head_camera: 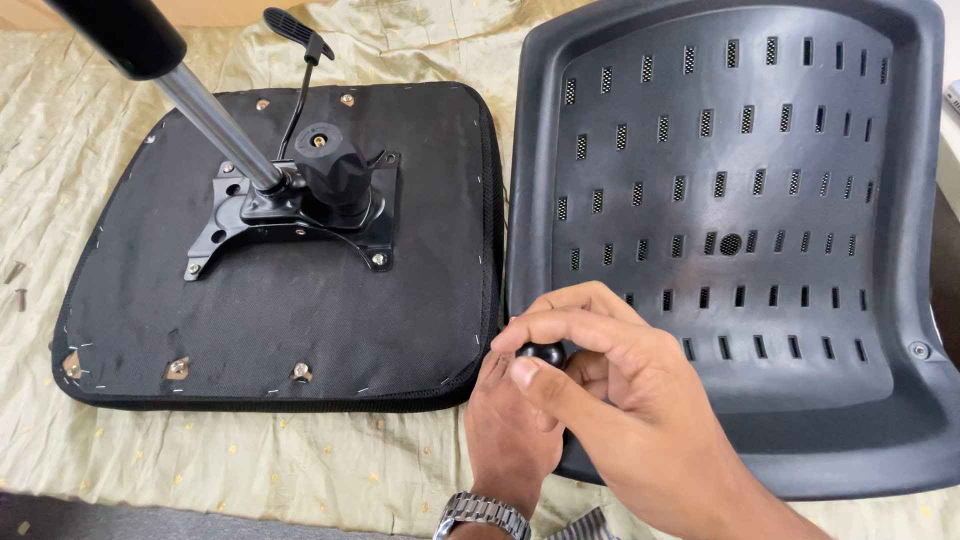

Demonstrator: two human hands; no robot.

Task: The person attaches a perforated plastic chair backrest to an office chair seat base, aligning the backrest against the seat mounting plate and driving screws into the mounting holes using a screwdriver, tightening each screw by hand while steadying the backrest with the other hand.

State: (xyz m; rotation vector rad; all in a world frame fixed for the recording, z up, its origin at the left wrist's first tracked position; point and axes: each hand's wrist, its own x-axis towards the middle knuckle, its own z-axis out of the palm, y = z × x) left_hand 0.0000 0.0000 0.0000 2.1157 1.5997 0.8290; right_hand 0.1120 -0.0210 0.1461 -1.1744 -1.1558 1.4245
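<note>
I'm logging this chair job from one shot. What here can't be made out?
Head view:
- Black knob: mostly covered by the right hand; its lower part is hidden.
- Left hand: palm under the right hand.
- Gas cylinder: top cut off by the frame edge.
- Loose screws: too small to type.

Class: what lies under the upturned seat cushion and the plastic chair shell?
A pale green cloth lies beneath the seat cushion and the chair shell. Whatever is under the cloth is covered.

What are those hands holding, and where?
The right hand pinches a small round black knob by its top; the left hand sits beneath, its hold hidden.
</note>
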